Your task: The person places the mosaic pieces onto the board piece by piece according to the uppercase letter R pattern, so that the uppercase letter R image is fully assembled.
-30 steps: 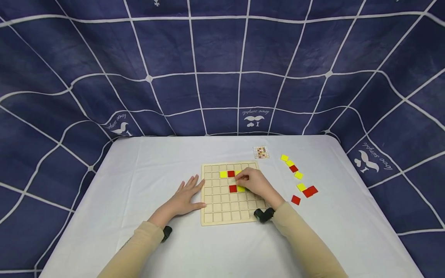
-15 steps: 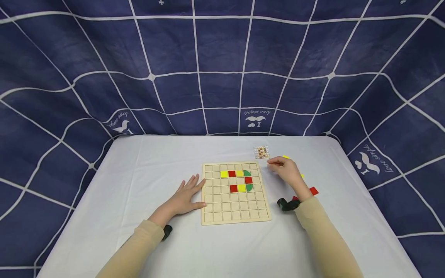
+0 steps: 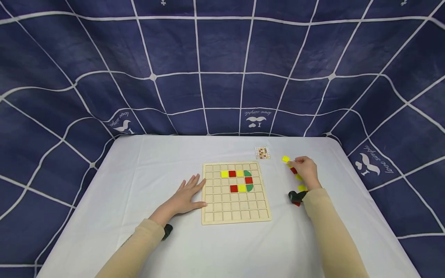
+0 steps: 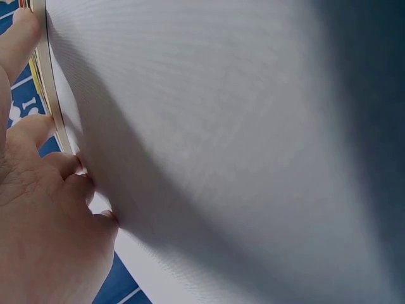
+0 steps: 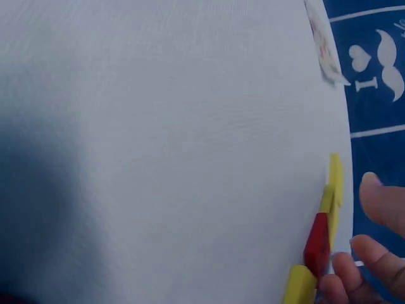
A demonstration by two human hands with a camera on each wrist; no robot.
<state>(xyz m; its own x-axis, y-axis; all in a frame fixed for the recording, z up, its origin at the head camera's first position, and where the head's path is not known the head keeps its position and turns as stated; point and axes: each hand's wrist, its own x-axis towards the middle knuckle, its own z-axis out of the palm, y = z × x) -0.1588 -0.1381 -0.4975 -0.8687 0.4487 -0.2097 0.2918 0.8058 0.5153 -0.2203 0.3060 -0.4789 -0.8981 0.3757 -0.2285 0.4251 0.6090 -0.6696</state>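
Note:
A square wooden grid board [image 3: 226,217] lies flat on the white table, bearing red, yellow and green tiles in its upper half. My left hand [image 3: 184,198] is spread flat, thumb and index finger touching the board's left edge; the left wrist view shows this hand [image 4: 50,209] beside the rim. My right hand [image 3: 306,171] is over the loose tiles at the right, near a yellow tile [image 3: 286,158]. In the right wrist view the thumb and fingers of this hand [image 5: 380,259] stand apart beside a red tile [image 5: 318,244], with nothing seen held.
A small patterned card [image 3: 262,153] lies behind the board's right corner. Loose yellow tiles [image 3: 302,188] and red ones run along the right, partly hidden by my right hand and wrist camera. A dark blue cloth with white lines hangs behind the table.
My right hand has left the board and moved right to the loose tiles, uncovering the green tiles and a red one between them. My left hand has stayed put.

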